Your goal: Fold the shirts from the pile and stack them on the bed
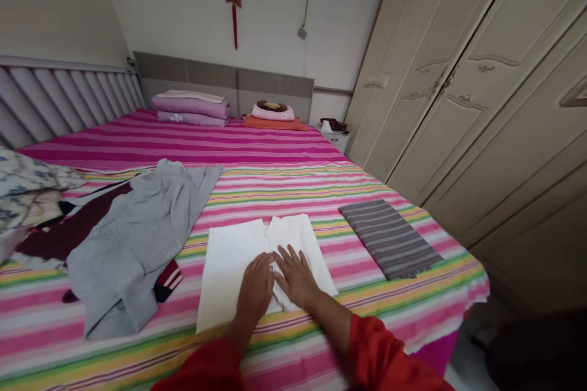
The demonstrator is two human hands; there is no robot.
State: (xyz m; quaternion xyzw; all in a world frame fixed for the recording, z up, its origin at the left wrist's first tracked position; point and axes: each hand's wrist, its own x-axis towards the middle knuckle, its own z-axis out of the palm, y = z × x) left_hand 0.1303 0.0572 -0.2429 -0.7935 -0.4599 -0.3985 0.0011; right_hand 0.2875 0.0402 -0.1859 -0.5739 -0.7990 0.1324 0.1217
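A white garment (232, 263) lies on the bed in front of me, partly folded, with a seam or gap running down its middle. I cannot make out which kind of garment it is. My left hand (255, 287) rests on it near that gap, fingers close together and stretched out over the cloth. Just to its right, my right hand (296, 277) lies flat on the garment's right part with its fingers spread. The hands nearly touch, and between them they cover part of the middle.
Left of the garment lies a heap of clothes with a grey top (137, 238) and a maroon garment (87, 223). A folded grey striped cloth (389, 238) lies to the right. Folded bedding (192, 109) sits by the headboard (206, 74). A wardrobe (458, 98) stands at the right.
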